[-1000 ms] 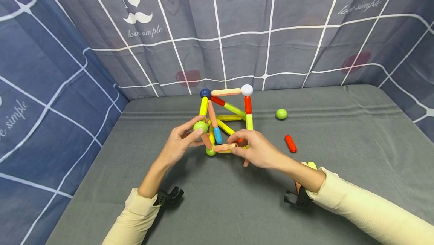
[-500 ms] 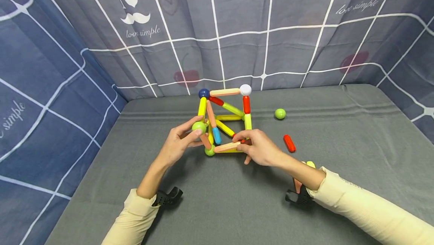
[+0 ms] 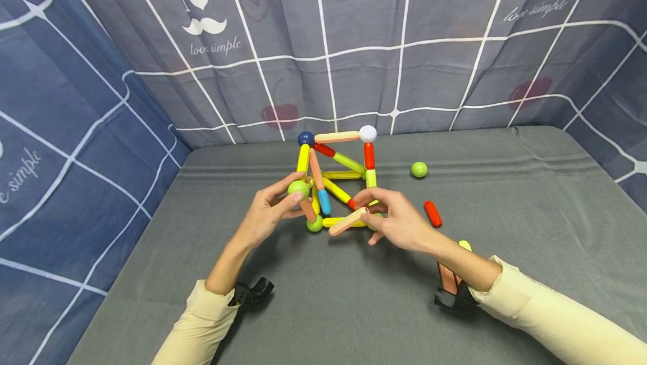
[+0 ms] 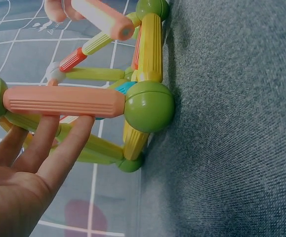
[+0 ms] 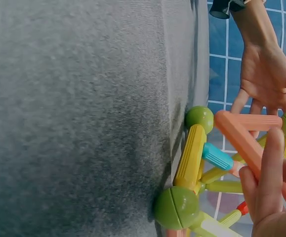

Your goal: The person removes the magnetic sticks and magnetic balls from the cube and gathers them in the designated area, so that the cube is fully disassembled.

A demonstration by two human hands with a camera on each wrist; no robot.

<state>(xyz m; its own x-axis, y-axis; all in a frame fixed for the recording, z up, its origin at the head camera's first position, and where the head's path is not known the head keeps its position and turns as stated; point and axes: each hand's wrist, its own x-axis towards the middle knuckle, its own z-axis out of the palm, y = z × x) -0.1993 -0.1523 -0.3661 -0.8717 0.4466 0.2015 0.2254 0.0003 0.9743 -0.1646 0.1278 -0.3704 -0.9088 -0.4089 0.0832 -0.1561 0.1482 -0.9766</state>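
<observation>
A frame of coloured magnetic rods and balls stands on the grey cloth, with a dark blue ball [image 3: 305,138] and a white ball [image 3: 368,133] at its back top corners. My left hand [image 3: 260,216] pinches the green ball [image 3: 299,188] on top of the front-left upright, a peach rod [image 4: 63,101]. That rod's foot meets a lower green ball [image 4: 149,106]. In my right hand [image 3: 399,220], thumb and fingers pinch a loose peach magnetic rod [image 3: 346,223]. It slants in front of the yellow bottom rod, its free end apart from the lower green ball.
To the right of the frame lie a loose green ball [image 3: 419,169] and a red rod [image 3: 433,214]. More rods, peach [image 3: 447,279] and yellow-green [image 3: 465,245], lie partly hidden under my right forearm. A checked curtain [image 3: 434,73] hangs behind the table.
The peach rod in my right hand had its left end at the lower green ball; now that end has come away toward me and right. My left hand keeps its place on the upper ball.
</observation>
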